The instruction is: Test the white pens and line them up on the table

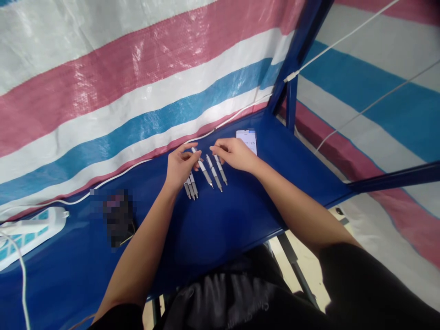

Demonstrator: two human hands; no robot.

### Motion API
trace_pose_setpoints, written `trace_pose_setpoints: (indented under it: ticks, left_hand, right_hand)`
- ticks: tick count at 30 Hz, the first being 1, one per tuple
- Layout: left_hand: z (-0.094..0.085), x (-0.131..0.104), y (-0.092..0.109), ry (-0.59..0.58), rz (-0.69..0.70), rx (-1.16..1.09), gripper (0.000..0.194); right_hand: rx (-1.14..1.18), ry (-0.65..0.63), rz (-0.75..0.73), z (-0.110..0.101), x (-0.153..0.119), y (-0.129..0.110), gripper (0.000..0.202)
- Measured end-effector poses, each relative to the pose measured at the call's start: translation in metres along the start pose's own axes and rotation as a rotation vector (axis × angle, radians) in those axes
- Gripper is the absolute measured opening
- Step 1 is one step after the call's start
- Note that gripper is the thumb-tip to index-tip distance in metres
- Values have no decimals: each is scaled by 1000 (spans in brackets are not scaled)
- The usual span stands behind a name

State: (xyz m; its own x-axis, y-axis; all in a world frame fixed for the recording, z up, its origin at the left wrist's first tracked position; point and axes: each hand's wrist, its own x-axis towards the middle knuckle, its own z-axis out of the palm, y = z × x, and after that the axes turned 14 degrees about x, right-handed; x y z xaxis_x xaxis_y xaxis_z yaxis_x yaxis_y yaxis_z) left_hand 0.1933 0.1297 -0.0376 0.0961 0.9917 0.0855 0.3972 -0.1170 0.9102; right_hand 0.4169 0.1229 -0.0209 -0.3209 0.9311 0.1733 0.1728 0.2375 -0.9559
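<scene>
Several white pens with grey grips lie side by side on the blue table [220, 220]. My left hand [178, 167] is closed, with its thumb and fingers around the upper part of one slanted pen [205, 173]. Below that hand a tight group of pens [191, 187] rests on the table, their upper ends hidden by the fingers. To the right are two more pens, a middle pen [213, 173] and a right-hand pen [221, 170]. My right hand [233, 152] is pinched just above the right-hand pen's top; anything between its fingertips is hidden.
A phone [246, 136] with a lit screen lies behind my right hand. On the left are a dark, pixelated object [118, 217] and a white-and-blue plastic item [37, 229]. A white cable [137, 163] runs along the striped sheet [144, 87]; a blue frame post [292, 59] stands at right.
</scene>
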Motion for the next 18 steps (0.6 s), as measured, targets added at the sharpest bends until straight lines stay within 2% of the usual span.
trace_pose_setpoints:
  ticks: [4,9,15,18]
  left_hand:
    - [0,-2,1,11,-23,-7,53]
    - [0,-5,2,-33,-21,26,44]
    - [1,-8,0,-58,-45,42,49]
    - [1,-8,0,-64,-59,28,62]
  right_hand:
    - [-16,-11,-9,0,0,1,36]
    - [-53,-41,-17,1,0,2,37]
    - [-89,-55,1,1,0,2,36]
    - [-94,-69,-3,1,0,2,36]
